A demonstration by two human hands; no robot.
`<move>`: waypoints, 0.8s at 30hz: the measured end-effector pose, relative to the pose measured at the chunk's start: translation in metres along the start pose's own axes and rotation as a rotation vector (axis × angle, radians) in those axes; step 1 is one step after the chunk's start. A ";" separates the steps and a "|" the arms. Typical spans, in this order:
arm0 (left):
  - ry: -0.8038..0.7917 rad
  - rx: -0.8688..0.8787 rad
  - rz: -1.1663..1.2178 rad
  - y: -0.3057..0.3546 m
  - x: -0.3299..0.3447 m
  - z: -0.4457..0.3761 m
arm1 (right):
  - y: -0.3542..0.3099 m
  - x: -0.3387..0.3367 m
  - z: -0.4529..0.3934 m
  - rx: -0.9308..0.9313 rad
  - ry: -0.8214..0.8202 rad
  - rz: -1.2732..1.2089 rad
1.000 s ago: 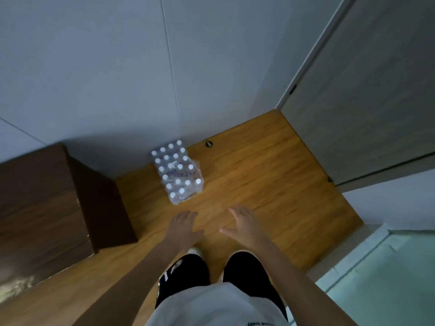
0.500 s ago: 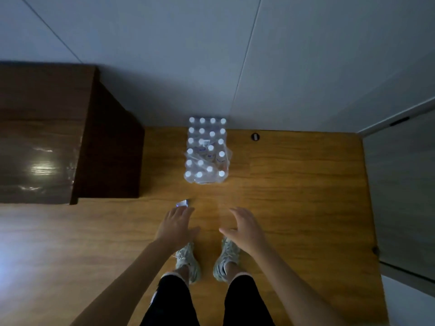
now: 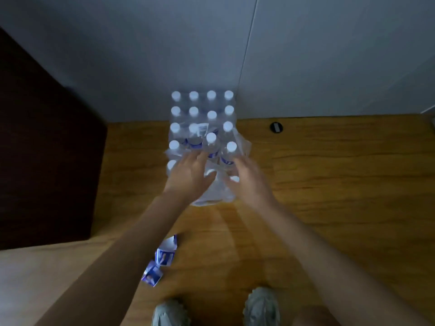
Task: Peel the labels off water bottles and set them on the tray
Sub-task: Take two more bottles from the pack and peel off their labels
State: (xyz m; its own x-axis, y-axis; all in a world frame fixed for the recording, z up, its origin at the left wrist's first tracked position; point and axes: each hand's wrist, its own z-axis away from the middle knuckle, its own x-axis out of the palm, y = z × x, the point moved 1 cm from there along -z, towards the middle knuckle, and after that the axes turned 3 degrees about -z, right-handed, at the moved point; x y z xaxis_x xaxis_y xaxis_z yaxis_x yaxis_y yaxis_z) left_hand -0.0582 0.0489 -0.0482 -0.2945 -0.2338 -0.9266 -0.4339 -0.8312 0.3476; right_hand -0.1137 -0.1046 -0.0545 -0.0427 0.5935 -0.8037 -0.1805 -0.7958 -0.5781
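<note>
A shrink-wrapped pack of water bottles with white caps stands on the wooden floor against the wall. Its near end is torn open, with loose plastic wrap hanging out. My left hand and my right hand reach over the near bottles, fingers spread, touching the wrap. Neither hand visibly grips a bottle. Two crumpled blue and white labels lie on the floor beside my left forearm. No tray is in view.
A dark wooden cabinet stands at the left against the grey wall. A small round black fitting sits in the floor right of the pack. My two shoes show at the bottom edge.
I have moved closer and bent down toward the pack. Both hands went forward from above my feet to the near bottles. The labels on the floor have come into view.
</note>
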 end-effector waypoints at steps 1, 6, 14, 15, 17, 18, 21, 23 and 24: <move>0.035 0.009 -0.025 -0.006 0.014 -0.024 | 0.013 0.011 -0.024 -0.021 0.063 0.050; -0.018 -0.059 -0.209 -0.031 0.073 -0.107 | 0.054 0.050 -0.106 -0.016 0.123 0.375; 0.030 -0.054 -0.339 -0.037 0.093 -0.152 | 0.060 0.070 -0.135 -0.039 0.071 0.571; 0.027 -0.041 -0.334 -0.035 0.093 -0.150 | 0.060 0.067 -0.133 -0.031 0.078 0.549; 0.026 -0.024 -0.316 -0.034 0.092 -0.144 | 0.060 0.064 -0.128 -0.030 0.098 0.479; 0.030 -0.022 -0.293 -0.034 0.091 -0.140 | 0.059 0.063 -0.125 -0.037 0.105 0.444; 0.083 -0.038 -0.175 -0.033 0.082 -0.126 | 0.051 0.053 -0.115 -0.015 0.150 0.315; 0.163 -0.053 -0.097 -0.026 0.067 -0.113 | 0.040 0.036 -0.104 0.017 0.191 0.236; 0.206 -0.052 -0.061 -0.020 0.056 -0.105 | 0.033 0.026 -0.097 0.032 0.215 0.202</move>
State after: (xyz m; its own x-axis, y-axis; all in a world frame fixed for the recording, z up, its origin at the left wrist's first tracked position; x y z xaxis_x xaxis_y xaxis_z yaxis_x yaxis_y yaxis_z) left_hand 0.0238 -0.0008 -0.1216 -0.0871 -0.2761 -0.9572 -0.3993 -0.8706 0.2875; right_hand -0.0254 -0.1273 -0.1078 0.1273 0.3816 -0.9155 -0.2204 -0.8891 -0.4012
